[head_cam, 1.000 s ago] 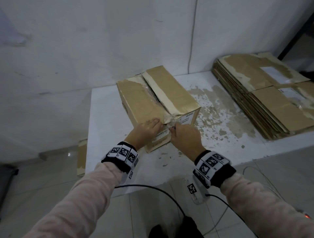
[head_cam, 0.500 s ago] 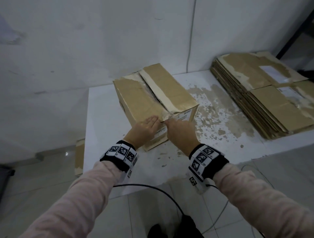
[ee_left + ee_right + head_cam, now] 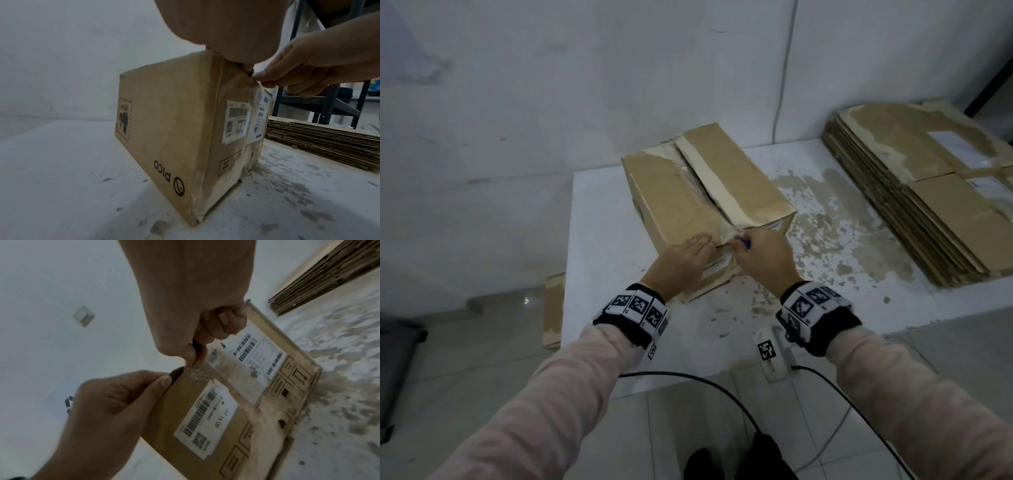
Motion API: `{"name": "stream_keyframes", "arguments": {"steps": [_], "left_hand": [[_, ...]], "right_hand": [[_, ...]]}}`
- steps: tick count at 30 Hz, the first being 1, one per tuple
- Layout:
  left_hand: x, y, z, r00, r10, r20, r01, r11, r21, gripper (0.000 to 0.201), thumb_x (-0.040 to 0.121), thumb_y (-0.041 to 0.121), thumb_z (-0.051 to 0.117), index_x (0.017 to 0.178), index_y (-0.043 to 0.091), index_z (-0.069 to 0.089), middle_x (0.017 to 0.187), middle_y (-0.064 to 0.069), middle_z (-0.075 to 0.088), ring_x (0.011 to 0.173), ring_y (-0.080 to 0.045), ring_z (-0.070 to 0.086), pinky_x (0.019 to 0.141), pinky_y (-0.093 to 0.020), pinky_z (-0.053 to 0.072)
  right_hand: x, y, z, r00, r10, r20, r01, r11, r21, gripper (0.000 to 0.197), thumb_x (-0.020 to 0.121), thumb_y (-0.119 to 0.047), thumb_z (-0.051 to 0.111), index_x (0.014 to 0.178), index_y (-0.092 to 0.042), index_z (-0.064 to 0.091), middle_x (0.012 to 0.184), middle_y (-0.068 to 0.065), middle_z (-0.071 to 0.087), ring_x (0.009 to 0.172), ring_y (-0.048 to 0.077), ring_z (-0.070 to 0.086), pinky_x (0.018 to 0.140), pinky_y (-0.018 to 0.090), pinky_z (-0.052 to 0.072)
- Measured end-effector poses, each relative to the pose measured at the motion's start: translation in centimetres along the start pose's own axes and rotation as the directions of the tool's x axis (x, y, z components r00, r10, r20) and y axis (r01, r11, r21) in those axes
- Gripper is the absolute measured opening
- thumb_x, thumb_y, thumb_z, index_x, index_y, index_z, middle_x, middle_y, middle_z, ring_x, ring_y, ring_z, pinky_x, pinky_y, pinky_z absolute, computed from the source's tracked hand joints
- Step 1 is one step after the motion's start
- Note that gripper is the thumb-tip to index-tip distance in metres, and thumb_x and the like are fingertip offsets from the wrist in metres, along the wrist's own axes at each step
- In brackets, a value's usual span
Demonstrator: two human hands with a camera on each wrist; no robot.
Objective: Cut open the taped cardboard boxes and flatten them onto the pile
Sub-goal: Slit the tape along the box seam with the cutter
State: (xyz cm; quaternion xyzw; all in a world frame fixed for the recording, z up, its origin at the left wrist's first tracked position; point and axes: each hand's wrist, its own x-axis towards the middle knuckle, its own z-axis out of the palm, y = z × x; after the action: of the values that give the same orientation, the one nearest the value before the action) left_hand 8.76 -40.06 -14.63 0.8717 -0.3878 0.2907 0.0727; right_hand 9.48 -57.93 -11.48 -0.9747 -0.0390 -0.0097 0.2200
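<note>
From above, my left hand [image 3: 681, 260] lies flat on the box [image 3: 702, 205] on the table [image 3: 599, 219]; my right hand [image 3: 760, 253] pinches a small blue cutter [image 3: 845, 242] at the taped seam. Left wrist: fingers steady the top edge; right wrist: thumb and finger curled tight on the blade, so I judge slitting comes next, then flattening onto the pile [image 3: 928, 205].

Storeroom, flattened cardboard pile [image 3: 928, 202], metal shelving [image 3: 329, 104]

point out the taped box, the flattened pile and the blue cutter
taped box [image 3: 671, 192], head view, bare top flap.
flattened pile [image 3: 941, 219], head view, top sheet.
blue cutter [image 3: 845, 242], head view, tip showing in the right hand [image 3: 763, 255].
</note>
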Motion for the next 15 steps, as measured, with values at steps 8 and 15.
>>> {"name": "stream_keyframes", "arguments": {"steps": [8, 15], "left_hand": [[-0.8, -0.3, -0.6, 0.987, -0.153, -0.049, 0.146, 0.981, -0.129, 0.023, 0.095, 0.019, 0.056, 0.09, 0.006, 0.074, 0.097, -0.006, 0.074, 0.083, -0.016, 0.072, 0.059, -0.025, 0.056], [0.7, -2.0, -1.8, 0.842, -0.528, 0.113, 0.524, 0.748, -0.407, 0.035, 0.092, 0.04, 0.053, 0.1, 0.012, 0.072, 0.094, 0.002, 0.073, 0.08, -0.013, 0.067, 0.07, -0.027, 0.054]], "right_hand": [[-0.5, 6.4, -4.7, 0.987, 0.108, -0.116, -0.071, 0.956, 0.283, 0.049, 0.087, -0.03, 0.06, 0.051, -0.003, 0.041, 0.046, 0.009, 0.034, 0.044, 0.019, 0.03, 0.049, 0.027, 0.022], [3.4, 13.6, -1.8, 0.913, 0.405, 0.052, -0.409, 0.907, 0.104, 0.037, 0.098, -0.017, 0.044, 0.065, 0.0, 0.049, 0.059, 0.011, 0.045, 0.053, 0.022, 0.039, 0.05, 0.03, 0.028]]}}
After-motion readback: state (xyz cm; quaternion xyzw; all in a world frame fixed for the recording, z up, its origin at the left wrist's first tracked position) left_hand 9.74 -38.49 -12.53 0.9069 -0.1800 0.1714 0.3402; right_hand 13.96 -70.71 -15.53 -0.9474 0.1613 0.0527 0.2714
